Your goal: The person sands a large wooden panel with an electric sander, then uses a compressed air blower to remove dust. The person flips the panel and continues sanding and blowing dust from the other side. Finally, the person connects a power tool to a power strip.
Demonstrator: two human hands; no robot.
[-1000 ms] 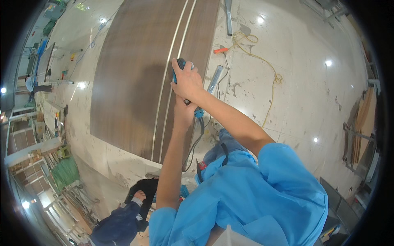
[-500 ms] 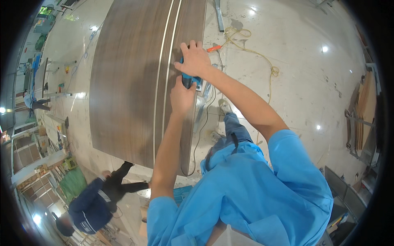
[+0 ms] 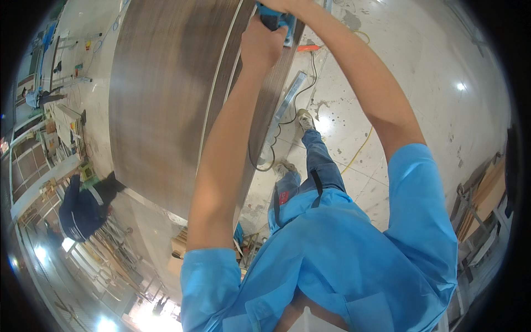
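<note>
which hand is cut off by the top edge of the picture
The right hand; the left hand, gripping the blue power tool lower down, lies below that edge.

A dark-clothed person [image 3: 82,214] is at left; boards [image 3: 482,196], perhaps wooden, far right.

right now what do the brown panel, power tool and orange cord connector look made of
Brown panel: probably board with satin laminate or veneer, from the streaked grain and soft sheen. Power tool: likely moulded plastic body, solid blue and black; finish unclear. Orange cord connector: perhaps plastic, evenly coloured; too small to tell finish.
</note>
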